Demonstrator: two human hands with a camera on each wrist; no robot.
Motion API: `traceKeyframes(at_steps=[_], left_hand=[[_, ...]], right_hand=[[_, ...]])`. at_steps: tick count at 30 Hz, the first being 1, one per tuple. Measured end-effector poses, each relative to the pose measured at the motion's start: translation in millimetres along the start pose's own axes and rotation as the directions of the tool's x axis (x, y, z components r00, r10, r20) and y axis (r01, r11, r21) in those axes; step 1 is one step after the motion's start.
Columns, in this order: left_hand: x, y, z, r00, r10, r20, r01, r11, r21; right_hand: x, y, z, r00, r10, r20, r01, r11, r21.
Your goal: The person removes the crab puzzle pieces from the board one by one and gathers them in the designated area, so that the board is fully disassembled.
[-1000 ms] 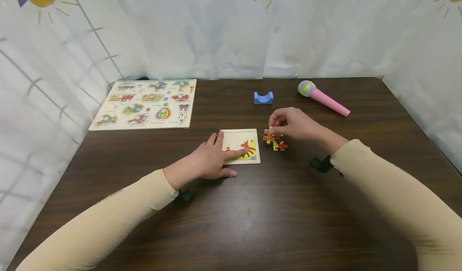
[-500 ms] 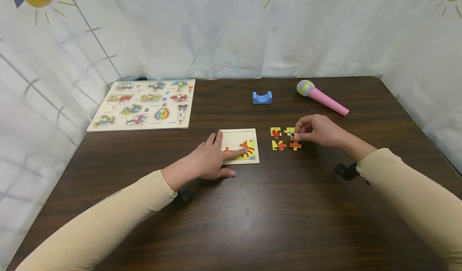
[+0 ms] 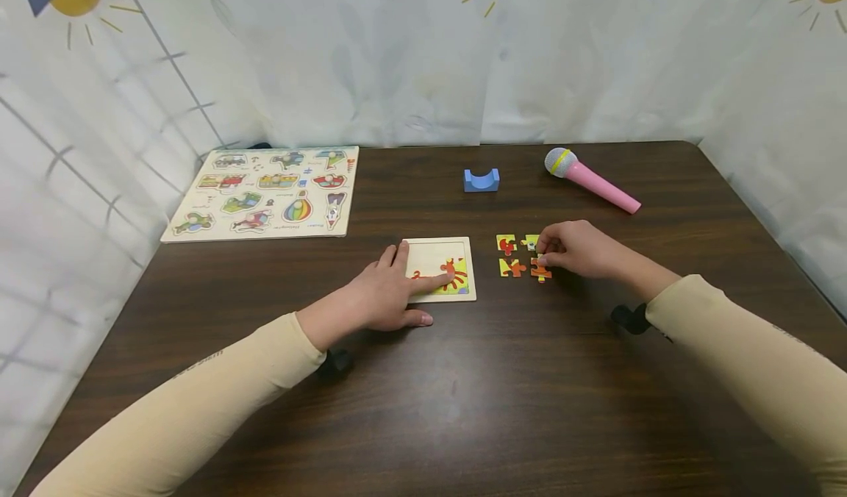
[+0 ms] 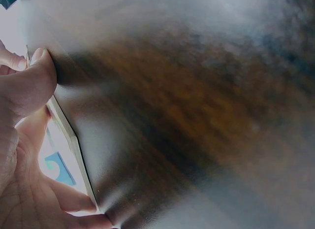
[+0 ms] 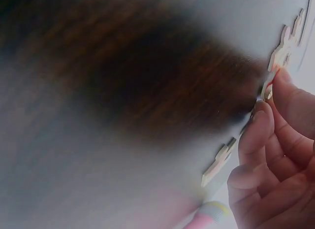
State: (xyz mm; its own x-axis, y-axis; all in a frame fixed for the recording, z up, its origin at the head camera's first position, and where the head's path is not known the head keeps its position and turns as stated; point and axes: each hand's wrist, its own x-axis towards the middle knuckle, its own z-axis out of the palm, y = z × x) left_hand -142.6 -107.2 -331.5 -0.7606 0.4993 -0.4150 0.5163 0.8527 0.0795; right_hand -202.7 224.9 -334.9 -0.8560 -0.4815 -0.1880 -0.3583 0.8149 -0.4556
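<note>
My left hand (image 3: 390, 291) rests with fingers spread on a small square wooden puzzle tray (image 3: 430, 251). Its index finger lies over red and yellow picture pieces (image 3: 459, 267) in the tray's lower right. Right of the tray, my right hand (image 3: 576, 248) pinches an orange jigsaw piece (image 3: 541, 270) between thumb and fingers, low at the table. Beside it lie a yellow-and-red piece (image 3: 506, 244), another below that (image 3: 511, 267), and a yellow piece (image 3: 530, 242) partly hidden by the fingers. In the right wrist view, thumb and fingertips meet at a piece's edge (image 5: 268, 92).
A large peg puzzle board (image 3: 265, 192) with vehicle pictures lies at the back left. Behind the loose pieces stand a blue arched block (image 3: 481, 181) and a pink toy microphone (image 3: 598, 184). A pale curtain (image 3: 410, 56) hangs along the table's back edge.
My right hand has carried the orange piece from beside the tray rightward, then drawn it slightly nearer, below the yellow piece. My left hand has stayed on the tray.
</note>
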Motion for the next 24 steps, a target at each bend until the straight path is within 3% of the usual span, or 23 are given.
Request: traceKeyframes(at_steps=[24], left_hand=[[-1.8, -1.6, 1.8, 0.999, 0.02, -0.027, -0.02, 1.0, 0.002]], right_hand=[[-5.3, 0.1, -1.7, 1.0, -0.021, 0.0, 0.021, 1.0, -0.009]])
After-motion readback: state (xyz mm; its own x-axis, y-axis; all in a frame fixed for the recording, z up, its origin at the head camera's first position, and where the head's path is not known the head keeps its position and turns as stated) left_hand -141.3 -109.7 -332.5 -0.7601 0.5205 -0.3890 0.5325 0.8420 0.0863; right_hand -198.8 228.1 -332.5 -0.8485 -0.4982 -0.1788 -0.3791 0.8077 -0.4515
